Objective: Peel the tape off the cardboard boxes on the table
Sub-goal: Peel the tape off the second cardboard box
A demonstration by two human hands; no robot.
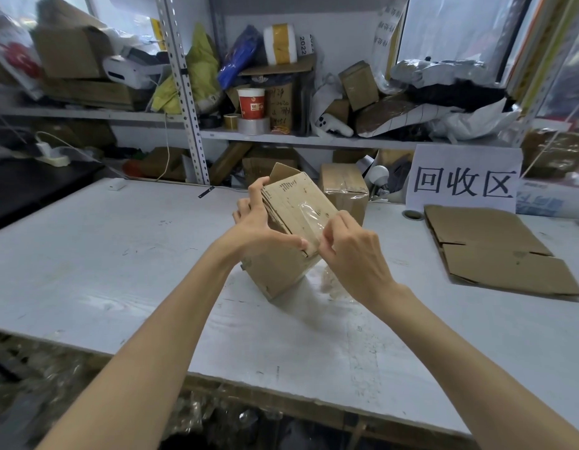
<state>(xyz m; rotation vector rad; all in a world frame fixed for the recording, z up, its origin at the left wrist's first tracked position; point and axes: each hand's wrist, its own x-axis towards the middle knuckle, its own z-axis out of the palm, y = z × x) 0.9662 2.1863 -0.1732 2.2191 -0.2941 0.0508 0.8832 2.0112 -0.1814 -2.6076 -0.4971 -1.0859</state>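
Observation:
A small brown cardboard box [281, 271] stands tilted on one corner at the middle of the white table [119, 261]. My left hand [258, 222] grips its upper flaps from the left, fingers over the top edge and thumb along the front. A strip of clear tape [310, 216] runs down the box's right face. My right hand [349, 251] pinches the lower end of that tape at the box's edge. Crumpled clear tape [330, 280] lies on the table under my right wrist.
A second taped box [345, 190] stands just behind. A flattened cardboard box [502, 251] lies at the right, below a white sign [465, 180]. Cluttered metal shelves [281, 138] line the back. Plastic scraps fill the floor below the table's near edge.

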